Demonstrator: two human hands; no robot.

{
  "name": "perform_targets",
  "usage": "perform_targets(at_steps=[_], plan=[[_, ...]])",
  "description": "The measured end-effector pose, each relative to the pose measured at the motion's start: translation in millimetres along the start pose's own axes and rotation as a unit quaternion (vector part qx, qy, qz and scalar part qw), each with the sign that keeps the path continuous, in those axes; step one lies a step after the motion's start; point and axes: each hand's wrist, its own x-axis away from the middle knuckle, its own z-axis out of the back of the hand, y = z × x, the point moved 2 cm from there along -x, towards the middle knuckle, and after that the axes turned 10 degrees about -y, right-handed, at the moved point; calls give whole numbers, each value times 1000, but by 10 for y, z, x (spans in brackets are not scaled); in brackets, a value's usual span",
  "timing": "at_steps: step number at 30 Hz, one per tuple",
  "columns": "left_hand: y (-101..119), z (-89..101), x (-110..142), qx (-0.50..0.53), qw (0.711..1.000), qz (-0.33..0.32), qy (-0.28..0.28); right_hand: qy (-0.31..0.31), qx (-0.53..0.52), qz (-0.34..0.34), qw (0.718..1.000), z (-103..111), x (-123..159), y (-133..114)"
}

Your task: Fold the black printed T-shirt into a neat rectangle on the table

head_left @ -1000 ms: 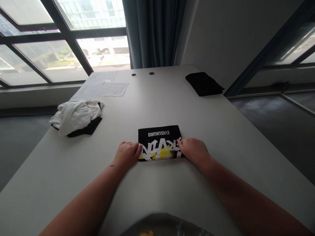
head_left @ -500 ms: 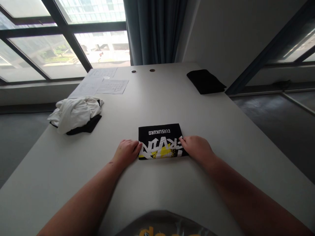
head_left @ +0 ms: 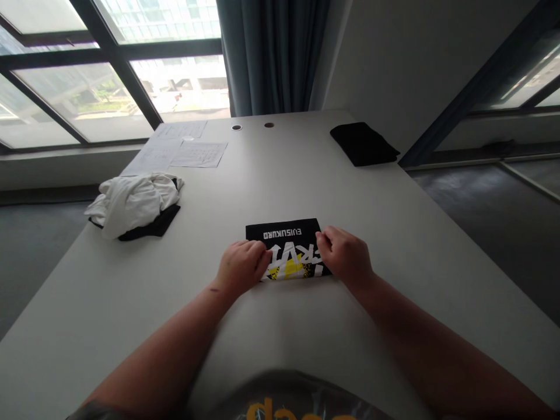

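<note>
A folded black T-shirt (head_left: 291,256) with white lettering and a yellow print lies flat on the white table (head_left: 280,181) in front of me. My left hand (head_left: 244,263) rests over its left part with curled fingers and covers that edge. At the right edge, my right hand (head_left: 345,251) is closed, with its thumb and finger against the cloth. The fingertips of both hands are partly hidden.
To the left, a crumpled white garment (head_left: 135,201) lies on black cloth (head_left: 151,226). Printed paper sheets (head_left: 199,154) lie behind it. A folded black cloth (head_left: 364,144) is at the far right. Two cable holes (head_left: 237,128) are near the far table edge.
My left hand has moved right and up, over the T-shirt's left part. My right hand has shifted slightly up along the right edge. The T-shirt has stayed in place.
</note>
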Motion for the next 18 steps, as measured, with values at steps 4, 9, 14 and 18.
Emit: perform_targets(at_steps=[4,9,14,18], plan=[[426,-47,-301,-13,997,-33,-69,20,-56,4,998,-3,-34,-213],[469,-213,-466,-11,997,-17,-81,-66,-103,-4,992,-145,-236,-392],[340,-263,-420,2,997,17,-69,-132,-52,-25,990,-325,-354,-374],[356,-244,-418,16,996,41,-79,-125,-52,-29,990,-354,-337,-327]])
